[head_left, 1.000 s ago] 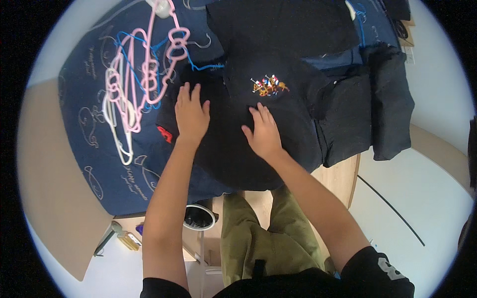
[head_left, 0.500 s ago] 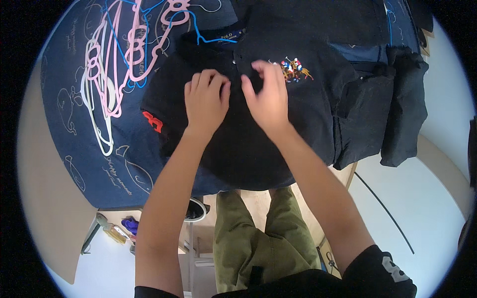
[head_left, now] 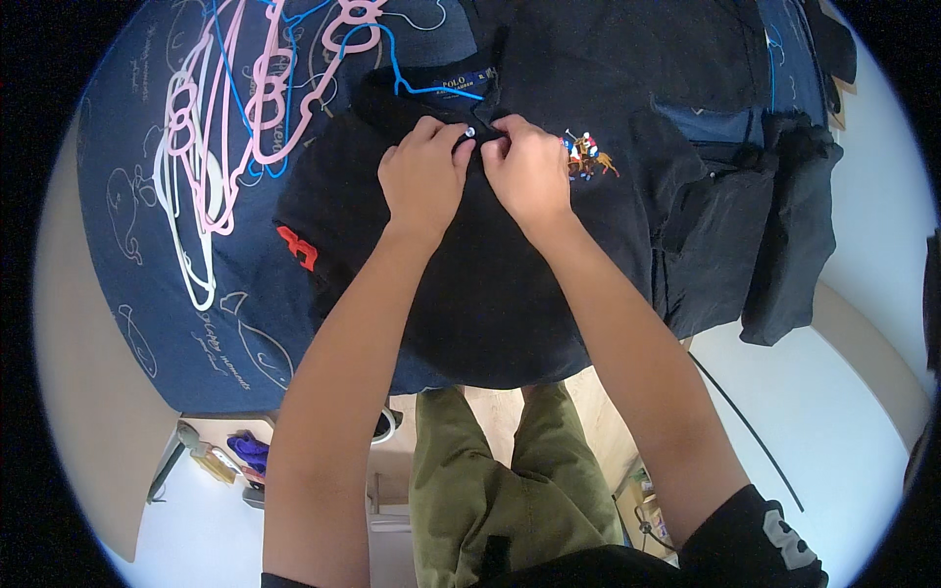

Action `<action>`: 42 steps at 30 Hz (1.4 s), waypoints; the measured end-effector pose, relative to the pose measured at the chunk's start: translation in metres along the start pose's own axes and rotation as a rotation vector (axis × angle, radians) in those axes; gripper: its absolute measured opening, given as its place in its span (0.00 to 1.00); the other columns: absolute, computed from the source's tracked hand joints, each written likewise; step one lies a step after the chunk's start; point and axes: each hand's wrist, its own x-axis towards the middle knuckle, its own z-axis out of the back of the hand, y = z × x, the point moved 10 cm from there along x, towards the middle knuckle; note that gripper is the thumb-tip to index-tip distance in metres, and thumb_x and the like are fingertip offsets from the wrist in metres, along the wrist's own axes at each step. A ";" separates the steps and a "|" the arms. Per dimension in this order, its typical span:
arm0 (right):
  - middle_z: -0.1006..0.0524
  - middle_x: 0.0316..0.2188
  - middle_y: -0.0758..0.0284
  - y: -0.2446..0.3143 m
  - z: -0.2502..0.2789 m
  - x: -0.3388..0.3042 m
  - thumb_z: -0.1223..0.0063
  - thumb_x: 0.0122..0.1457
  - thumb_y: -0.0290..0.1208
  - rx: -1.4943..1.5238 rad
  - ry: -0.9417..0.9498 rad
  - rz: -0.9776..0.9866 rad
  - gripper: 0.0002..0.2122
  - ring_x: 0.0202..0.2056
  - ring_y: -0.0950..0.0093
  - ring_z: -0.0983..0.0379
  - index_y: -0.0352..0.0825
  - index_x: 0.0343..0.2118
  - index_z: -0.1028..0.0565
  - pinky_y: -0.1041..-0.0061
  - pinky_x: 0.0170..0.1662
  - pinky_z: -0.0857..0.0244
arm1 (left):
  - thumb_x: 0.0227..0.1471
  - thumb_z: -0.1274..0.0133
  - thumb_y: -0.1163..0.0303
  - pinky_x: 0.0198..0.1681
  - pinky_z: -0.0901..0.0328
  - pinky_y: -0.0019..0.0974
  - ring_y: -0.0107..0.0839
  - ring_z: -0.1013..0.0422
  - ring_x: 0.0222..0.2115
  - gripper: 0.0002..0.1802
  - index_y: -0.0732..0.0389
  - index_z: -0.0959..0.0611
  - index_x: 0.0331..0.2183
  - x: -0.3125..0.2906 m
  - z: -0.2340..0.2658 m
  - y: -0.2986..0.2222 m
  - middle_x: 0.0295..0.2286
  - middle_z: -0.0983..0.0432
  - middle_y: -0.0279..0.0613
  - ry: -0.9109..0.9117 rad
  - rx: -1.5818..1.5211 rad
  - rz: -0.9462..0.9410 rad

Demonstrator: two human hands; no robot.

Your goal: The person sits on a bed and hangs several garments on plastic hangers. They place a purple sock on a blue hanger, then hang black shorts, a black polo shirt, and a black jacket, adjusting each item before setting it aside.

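A black polo shirt (head_left: 480,294) lies front up, with a colourful embroidered emblem (head_left: 590,157) on the chest and a red patch on the left sleeve side. A blue hanger (head_left: 412,90) sits in its open collar. My left hand (head_left: 423,181) is closed on one edge of the button placket, a small pale button (head_left: 470,132) showing at its fingertips. Close beside it, my right hand (head_left: 529,169) pinches the opposite placket edge. The cloth between the fingertips is mostly hidden.
Pink hangers (head_left: 270,103) and a white hanger (head_left: 191,250) lie to the left on a dark blue patterned cloth (head_left: 127,314). Folded dark garments (head_left: 720,245) are at the right. Below the table edge are green trousers (head_left: 490,470) and a round white-rimmed container (head_left: 388,425).
Both hands have moved up toward the collar and closed on the placket edges, where before their fingers hovered loosely apart. The button now shows at my left fingertips.
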 end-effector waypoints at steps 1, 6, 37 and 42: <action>0.18 0.31 0.54 0.000 -0.001 0.000 0.42 0.55 0.27 -0.002 0.005 -0.007 0.07 0.33 0.54 0.19 0.32 0.35 0.19 0.57 0.39 0.24 | 0.55 0.39 0.61 0.35 0.29 0.40 0.39 0.22 0.31 0.12 0.53 0.14 0.41 0.000 0.000 -0.004 0.35 0.21 0.34 -0.014 0.024 -0.021; 0.18 0.31 0.56 0.005 0.000 -0.001 0.39 0.55 0.30 -0.025 -0.005 0.016 0.07 0.32 0.57 0.19 0.32 0.34 0.18 0.61 0.37 0.25 | 0.55 0.39 0.65 0.34 0.32 0.40 0.38 0.22 0.33 0.09 0.55 0.13 0.38 -0.001 -0.001 -0.002 0.35 0.22 0.35 -0.033 -0.043 0.031; 0.23 0.33 0.60 0.027 0.015 -0.036 0.43 0.54 0.20 0.170 -0.065 0.120 0.10 0.34 0.58 0.23 0.31 0.40 0.18 0.62 0.36 0.26 | 0.59 0.40 0.67 0.36 0.32 0.29 0.25 0.26 0.30 0.14 0.72 0.15 0.38 -0.011 -0.037 0.023 0.30 0.18 0.41 0.123 -0.889 0.677; 0.22 0.37 0.58 0.020 0.007 -0.040 0.44 0.56 0.19 0.263 -0.063 0.039 0.11 0.35 0.58 0.22 0.29 0.42 0.19 0.63 0.38 0.26 | 0.56 0.39 0.68 0.33 0.29 0.36 0.33 0.21 0.27 0.13 0.72 0.14 0.33 -0.011 -0.027 0.030 0.27 0.17 0.49 0.030 -0.697 0.599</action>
